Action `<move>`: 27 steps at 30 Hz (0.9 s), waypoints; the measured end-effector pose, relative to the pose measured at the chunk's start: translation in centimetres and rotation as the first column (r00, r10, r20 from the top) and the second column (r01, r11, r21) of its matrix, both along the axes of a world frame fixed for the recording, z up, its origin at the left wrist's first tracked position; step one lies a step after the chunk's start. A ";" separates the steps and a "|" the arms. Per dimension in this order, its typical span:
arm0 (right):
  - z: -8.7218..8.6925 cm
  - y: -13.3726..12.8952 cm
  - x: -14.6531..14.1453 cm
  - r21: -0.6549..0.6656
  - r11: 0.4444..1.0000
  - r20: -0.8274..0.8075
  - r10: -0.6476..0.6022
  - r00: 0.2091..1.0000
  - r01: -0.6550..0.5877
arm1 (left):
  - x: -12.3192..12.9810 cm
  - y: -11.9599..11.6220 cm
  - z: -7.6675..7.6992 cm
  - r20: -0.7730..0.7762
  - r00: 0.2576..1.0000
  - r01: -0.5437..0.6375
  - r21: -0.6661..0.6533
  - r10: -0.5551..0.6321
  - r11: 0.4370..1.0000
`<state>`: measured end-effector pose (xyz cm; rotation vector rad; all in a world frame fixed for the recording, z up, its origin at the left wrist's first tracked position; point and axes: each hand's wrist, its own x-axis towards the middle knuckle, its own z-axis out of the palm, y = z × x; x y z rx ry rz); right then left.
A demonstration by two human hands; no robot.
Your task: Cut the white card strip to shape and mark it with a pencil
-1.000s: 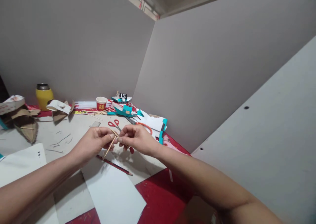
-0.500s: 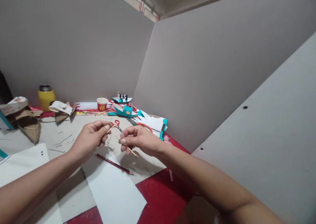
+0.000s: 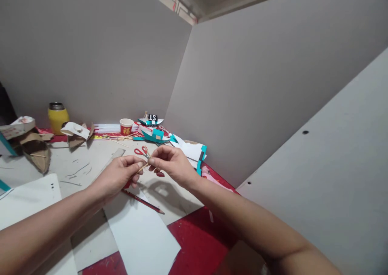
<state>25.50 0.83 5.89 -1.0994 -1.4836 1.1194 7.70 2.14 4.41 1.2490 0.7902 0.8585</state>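
My left hand (image 3: 127, 170) pinches a thin wooden stick (image 3: 142, 168) between thumb and fingertips. Close against it, my right hand (image 3: 171, 161) grips a second thin stick (image 3: 147, 151), mostly covered by the fingers. The two hands nearly touch, so whether the sticks meet is hard to make out. Just behind the fingertips lie red-handled scissors (image 3: 139, 151). Below the hands, a dark red pencil (image 3: 148, 204) rests across a sheet of white paper (image 3: 145, 236).
Small boat models (image 3: 153, 134) stand at the back, near a paper cup (image 3: 126, 127) and loose sticks (image 3: 124, 137). A yellow jar (image 3: 58, 120) and cardboard boats (image 3: 36, 153) are at left. Grey panels (image 3: 257, 85) rise behind and to the right.
My hands have come closer together. The right hand's stick, earlier slanting down to the right, has turned more upright. The view has shifted slightly.
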 end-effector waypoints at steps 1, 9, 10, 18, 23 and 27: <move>-0.1 0.0 -0.1 -0.001 1.000 0.011 0.008 1.000 -0.008 | 0.0 0.0 0.0 -0.008 1.000 0.006 -0.011 -0.006 1.000; 0.6 -0.4 0.4 0.060 0.998 -0.004 0.025 1.000 -0.025 | -0.7 1.6 0.2 -0.046 0.998 -0.041 -0.074 0.037 0.996; 0.7 -0.4 0.6 0.062 0.998 -0.003 0.026 1.000 -0.025 | -0.9 2.0 0.3 -0.040 0.998 -0.053 -0.075 0.051 0.996; 0.6 -1.0 1.2 0.045 0.998 0.047 0.043 0.998 -0.045 | -1.6 2.6 0.2 -0.081 0.994 -0.075 0.020 0.076 0.997; 1.3 -1.6 0.9 0.057 0.997 0.063 0.054 0.997 -0.057 | -1.2 1.3 1.2 -0.137 0.990 0.001 0.138 0.018 0.990; 2.0 -1.7 0.9 0.087 0.995 0.108 0.034 0.994 -0.043 | -1.3 0.6 1.5 -0.177 0.984 0.060 0.192 -0.025 0.980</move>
